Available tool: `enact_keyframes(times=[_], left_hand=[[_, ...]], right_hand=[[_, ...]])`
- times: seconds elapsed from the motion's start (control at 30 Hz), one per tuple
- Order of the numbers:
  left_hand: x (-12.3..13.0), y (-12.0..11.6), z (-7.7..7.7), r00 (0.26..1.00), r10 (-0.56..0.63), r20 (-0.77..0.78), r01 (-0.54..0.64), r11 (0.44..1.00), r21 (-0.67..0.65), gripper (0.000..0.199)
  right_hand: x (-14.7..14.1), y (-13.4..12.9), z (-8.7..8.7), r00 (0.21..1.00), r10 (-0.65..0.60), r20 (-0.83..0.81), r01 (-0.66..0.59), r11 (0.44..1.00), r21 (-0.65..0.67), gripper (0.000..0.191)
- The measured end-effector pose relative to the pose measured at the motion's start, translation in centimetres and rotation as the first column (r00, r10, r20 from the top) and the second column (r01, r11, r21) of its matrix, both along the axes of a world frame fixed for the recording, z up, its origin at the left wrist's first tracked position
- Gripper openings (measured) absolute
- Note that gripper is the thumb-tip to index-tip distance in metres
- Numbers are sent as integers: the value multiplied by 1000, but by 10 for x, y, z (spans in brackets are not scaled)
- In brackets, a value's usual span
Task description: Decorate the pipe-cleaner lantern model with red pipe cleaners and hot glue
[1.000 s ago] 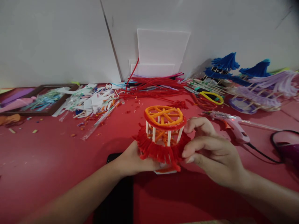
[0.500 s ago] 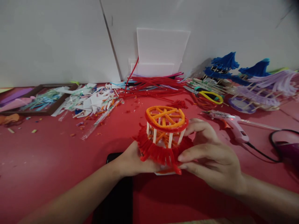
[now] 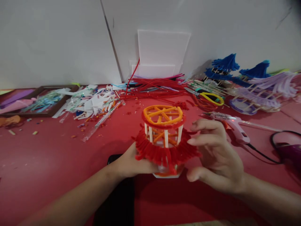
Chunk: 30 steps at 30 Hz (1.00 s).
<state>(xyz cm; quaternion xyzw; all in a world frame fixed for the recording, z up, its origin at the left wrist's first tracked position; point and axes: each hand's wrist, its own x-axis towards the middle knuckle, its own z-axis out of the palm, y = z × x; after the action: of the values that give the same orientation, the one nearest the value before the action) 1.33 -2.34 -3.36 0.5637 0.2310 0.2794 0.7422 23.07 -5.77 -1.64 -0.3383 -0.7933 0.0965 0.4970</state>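
A small craft pavilion [image 3: 166, 138] with pale stick posts stands upright in front of me. Its top is a red ring with orange spokes, and a skirt of red fuzzy strips [image 3: 162, 156] flares out below the posts. My left hand [image 3: 134, 161] grips the pavilion's lower part from the left, its fingers partly hidden behind the red strips. On the right side my right hand [image 3: 216, 153] is open, thumb apart from the fingers. Its fingertips are close to the red strips; whether they touch, I cannot tell.
Red pipe cleaners [image 3: 157, 84] lie at the back. Yellow-handled scissors [image 3: 211, 98] and a pink glue gun [image 3: 235, 125] with a cord lie right, before blue and lilac models [image 3: 265, 84]. Scraps [image 3: 94, 102] and a framed tray [image 3: 55, 108] are left. A black phone [image 3: 115, 201] lies below my left arm.
My right hand has let go of the red strips and spread its fingers. The pavilion has shifted slightly left and turned a little in my left hand.
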Motion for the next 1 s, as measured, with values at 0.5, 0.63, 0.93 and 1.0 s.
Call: enact_keyframes(times=[0.5, 0.63, 0.93, 1.0], left_hand=[[7, -3, 2, 992, 88, -86, -95, 993, -74, 43], [8, -2, -1, 999, 9, 53, -1, 991, -137, 49], [10, -1, 12, 995, -8, -103, 5, 1000, -28, 37], [10, -1, 10, 995, 30, -92, -33, 999, -32, 42]], right_hand=[[6, 6, 5, 974, -224, 23, 205, 927, 312, 18], [2, 4, 5, 962, -261, 79, 219, 913, 345, 15], [-5, -3, 1, 958, -253, 134, 162, 865, 474, 6], [-6, -3, 2, 960, -247, 130, 161, 869, 467, 5]])
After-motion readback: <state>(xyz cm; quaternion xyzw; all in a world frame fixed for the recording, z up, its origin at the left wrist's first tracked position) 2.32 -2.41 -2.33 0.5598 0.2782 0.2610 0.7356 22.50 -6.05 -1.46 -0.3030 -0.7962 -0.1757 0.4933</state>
